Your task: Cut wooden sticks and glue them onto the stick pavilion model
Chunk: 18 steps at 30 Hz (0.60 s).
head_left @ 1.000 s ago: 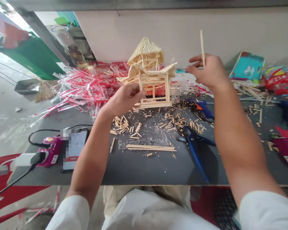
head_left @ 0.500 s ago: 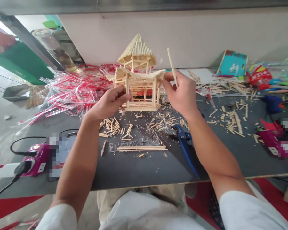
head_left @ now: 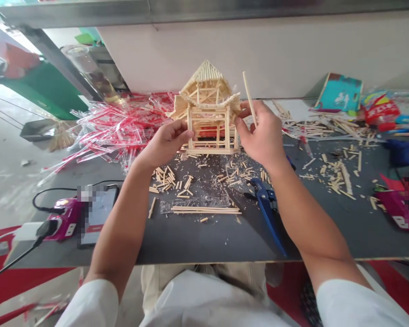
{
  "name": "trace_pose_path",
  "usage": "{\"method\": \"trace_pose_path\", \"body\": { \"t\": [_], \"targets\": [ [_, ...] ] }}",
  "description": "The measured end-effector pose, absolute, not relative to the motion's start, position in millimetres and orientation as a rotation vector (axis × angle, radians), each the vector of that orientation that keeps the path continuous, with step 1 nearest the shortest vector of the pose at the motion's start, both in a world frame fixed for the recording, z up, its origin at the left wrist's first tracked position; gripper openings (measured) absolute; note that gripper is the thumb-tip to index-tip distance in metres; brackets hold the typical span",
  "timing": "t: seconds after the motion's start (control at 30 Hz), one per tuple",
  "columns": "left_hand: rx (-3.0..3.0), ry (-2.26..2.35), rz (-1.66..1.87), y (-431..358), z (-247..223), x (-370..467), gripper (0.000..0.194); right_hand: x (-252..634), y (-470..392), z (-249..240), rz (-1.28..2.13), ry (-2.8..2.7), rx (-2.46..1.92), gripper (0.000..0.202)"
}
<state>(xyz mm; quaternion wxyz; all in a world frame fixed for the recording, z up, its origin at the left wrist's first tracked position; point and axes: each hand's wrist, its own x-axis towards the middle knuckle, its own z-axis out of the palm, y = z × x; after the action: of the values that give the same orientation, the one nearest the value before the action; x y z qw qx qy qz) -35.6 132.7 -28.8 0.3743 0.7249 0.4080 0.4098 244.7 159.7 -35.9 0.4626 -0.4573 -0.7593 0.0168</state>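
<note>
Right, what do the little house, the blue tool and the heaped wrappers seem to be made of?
Little house: probably bare, matt wood, judging by its pale, slim sticks.
Blue tool: handle of painted metal or plastic; its smooth, even blue leaves that open.
Heaped wrappers: likely thin, glossy plastic, being see-through with bright glints.

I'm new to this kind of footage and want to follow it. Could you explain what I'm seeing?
There is no machine: these are a person's bare hands, seen by one camera worn on the head, looking forward and down. The left hand holds a small wooden model by a corner post. The right hand, at the model's other side, holds a stick that points up. On the table lie short pieces, longer sticks, a blue tool, a phone and red-and-clear plastic.
</note>
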Motion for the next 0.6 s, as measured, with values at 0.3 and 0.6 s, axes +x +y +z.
{"method": "trace_pose_path", "body": {
  "t": [0.3, 0.6],
  "targets": [
    [1.911, 1.211, 0.995, 116.4, -2.5, -54.0, 0.021, 278.0, 149.0, -20.2, 0.053, -1.826, -1.221, 0.044],
    [2.231, 1.481, 0.987, 79.9, 27.0, -78.1, 0.017, 275.4, 97.6, 22.6, 0.22, -1.852, -1.229, 0.03]
  ]
}}
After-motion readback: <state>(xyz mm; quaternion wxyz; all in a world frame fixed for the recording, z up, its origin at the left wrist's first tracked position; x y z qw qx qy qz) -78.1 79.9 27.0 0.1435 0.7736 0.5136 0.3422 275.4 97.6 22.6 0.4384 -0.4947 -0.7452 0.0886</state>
